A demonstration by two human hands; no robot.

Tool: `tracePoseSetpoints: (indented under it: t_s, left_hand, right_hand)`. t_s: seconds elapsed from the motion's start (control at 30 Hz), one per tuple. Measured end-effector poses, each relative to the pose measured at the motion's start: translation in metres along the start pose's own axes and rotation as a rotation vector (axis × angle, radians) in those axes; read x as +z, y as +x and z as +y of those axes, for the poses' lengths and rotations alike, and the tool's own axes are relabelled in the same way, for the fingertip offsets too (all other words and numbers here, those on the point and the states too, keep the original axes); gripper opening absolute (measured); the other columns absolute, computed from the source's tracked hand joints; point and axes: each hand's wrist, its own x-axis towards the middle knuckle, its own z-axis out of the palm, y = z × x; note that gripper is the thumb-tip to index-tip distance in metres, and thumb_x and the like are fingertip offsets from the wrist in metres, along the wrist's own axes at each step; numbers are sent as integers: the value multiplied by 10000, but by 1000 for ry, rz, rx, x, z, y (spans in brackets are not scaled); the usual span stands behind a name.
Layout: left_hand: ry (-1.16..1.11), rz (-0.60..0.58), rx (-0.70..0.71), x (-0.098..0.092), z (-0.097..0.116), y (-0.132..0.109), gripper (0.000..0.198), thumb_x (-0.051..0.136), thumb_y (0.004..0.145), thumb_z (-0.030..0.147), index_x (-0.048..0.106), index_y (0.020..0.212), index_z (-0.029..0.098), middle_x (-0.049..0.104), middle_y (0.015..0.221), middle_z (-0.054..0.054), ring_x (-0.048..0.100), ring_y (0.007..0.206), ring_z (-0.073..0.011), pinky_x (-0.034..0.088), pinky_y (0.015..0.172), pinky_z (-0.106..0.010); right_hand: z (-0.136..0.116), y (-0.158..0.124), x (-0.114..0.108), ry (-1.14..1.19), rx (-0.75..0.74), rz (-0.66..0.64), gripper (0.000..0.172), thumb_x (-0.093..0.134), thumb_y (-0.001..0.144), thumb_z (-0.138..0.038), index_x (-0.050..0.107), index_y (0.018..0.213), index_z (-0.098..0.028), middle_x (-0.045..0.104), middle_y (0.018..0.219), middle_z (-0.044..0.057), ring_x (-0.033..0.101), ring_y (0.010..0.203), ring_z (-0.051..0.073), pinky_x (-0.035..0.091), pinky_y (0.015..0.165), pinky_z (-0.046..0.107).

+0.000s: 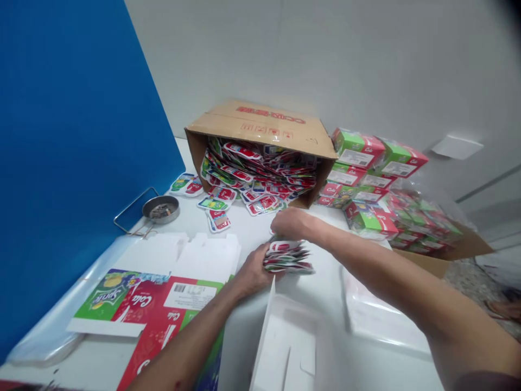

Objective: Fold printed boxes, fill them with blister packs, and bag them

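My left hand [252, 271] presses against the left side of a loose stack of small printed red-and-white packets [288, 257], held above the white table [252, 231]. My right hand [291, 224] grips the stack's far end from above, its fingers partly hidden. A brown cardboard box [260, 126] lies on its side beyond my hands, full of similar packets [260, 174]. Several more packets [215, 203] are scattered on the table in front of it. A flat white carton blank [285, 345] stands just below my hands.
A printed Cola and Sprite carton blank [163, 309] lies at left. Plastic-wrapped red-and-green cartons [366, 174] are piled at right, above a cardboard box [443, 255]. A metal dish [160, 209] and wire frame [132, 212] sit by a blue panel [73, 163].
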Motion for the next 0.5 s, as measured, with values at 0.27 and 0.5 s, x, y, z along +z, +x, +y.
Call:
tracePoseSetpoints:
  t_s: [0.27, 0.5]
  left_hand:
    - [476, 245, 253, 5, -30, 5, 565, 861, 636, 385, 700, 1141, 190, 410, 1532, -157, 373, 1412, -411, 315, 1175, -525]
    - [188, 95, 175, 3, -21, 7, 525, 829, 696, 313, 625, 1163, 187, 648, 1176, -118, 636, 1065, -298, 534, 934, -430]
  right_hand:
    - [-5, 16, -3, 35, -31, -94, 270, 671, 715, -34, 810, 897, -177, 794, 882, 114, 740, 845, 247, 530, 776, 322]
    - [20, 21, 5, 356, -178, -98, 344, 733, 701, -173, 792, 1040, -175, 773, 841, 57, 668, 718, 176, 440, 615, 228]
